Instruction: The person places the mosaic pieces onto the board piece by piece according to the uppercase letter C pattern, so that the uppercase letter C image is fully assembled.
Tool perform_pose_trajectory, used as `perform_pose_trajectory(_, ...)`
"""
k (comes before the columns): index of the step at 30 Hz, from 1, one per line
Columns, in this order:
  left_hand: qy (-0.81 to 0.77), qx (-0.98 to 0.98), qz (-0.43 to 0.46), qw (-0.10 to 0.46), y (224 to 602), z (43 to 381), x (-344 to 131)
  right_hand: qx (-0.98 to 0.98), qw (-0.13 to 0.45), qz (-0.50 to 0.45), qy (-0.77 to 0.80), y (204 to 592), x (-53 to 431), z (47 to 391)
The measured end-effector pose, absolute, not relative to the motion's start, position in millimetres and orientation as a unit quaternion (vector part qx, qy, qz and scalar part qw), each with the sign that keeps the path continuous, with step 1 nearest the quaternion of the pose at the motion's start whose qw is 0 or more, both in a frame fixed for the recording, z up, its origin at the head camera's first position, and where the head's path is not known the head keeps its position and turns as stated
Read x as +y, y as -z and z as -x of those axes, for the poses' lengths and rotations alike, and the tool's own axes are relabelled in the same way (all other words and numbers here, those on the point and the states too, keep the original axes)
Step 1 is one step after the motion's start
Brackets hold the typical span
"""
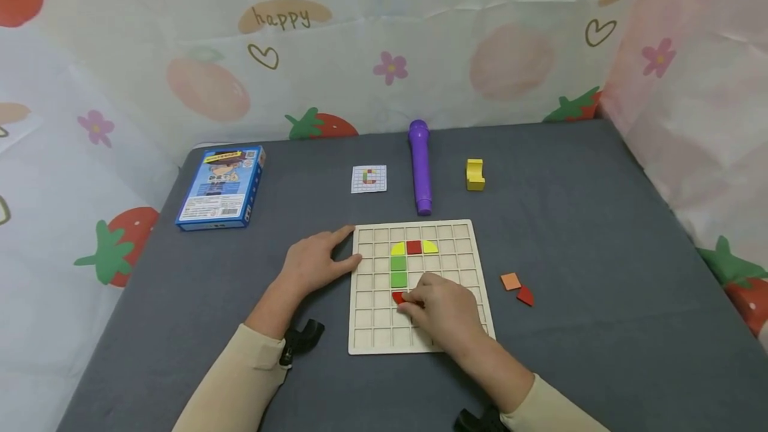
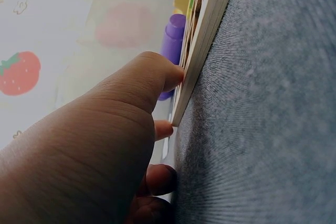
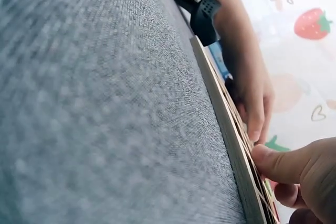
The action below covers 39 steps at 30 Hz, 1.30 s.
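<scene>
A wooden grid board lies on the grey table. My left hand rests at its left edge, the thumb and a fingertip touching the rim and the fingers not curled round anything. Over the lower middle of the grid, my right hand pinches a red tile with a rounded corner between thumb and forefinger. Above that tile are two green square tiles in a column. The row on top has a yellow rounded tile, a red square tile and another yellow rounded tile. In the right wrist view, the fingers hide the held tile.
An orange square tile and a red tile lie right of the board. Behind it are a patterned card, a purple microphone-shaped stick and a yellow block. A blue box lies at the back left.
</scene>
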State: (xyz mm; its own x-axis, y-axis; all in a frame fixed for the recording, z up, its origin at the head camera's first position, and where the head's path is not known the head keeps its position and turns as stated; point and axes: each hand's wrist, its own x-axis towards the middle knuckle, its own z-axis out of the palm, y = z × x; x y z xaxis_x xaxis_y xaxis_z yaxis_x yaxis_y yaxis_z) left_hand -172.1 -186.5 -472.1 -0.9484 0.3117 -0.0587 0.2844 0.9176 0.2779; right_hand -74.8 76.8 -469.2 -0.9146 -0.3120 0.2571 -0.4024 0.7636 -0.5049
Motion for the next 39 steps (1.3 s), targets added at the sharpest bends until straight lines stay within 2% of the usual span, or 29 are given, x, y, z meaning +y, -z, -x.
perform_pose_trajectory(4, -0.136, 0.977, -0.157, 0.047, 472, 172, -186, -0.939, 0.093, -0.204, -0.26, 469, 78, 74)
perform_pose_trajectory(8, -0.138, 0.977, -0.158, 0.046, 472, 172, -187, -0.936, 0.083, -0.224, -0.26, 467, 83, 74)
perform_pose_trajectory(14, -0.141, 0.976, -0.157, 0.048, 472, 172, -187, -0.929, 0.052, -0.178, -0.319, 454, 108, 80)
perform_pose_trajectory(22, -0.141, 0.977, -0.154, 0.046, 473, 172, -187, -0.951, -0.045, -0.097, -0.291, 434, 168, 90)
perform_pose_trajectory(31, -0.143, 0.976, -0.157, 0.048, 472, 171, -184, -0.954, -0.118, -0.041, -0.272, 433, 212, 91)
perform_pose_trajectory(39, -0.143, 0.976, -0.158, 0.044, 470, 171, -186, -0.961, -0.103, -0.029, -0.256, 439, 211, 95)
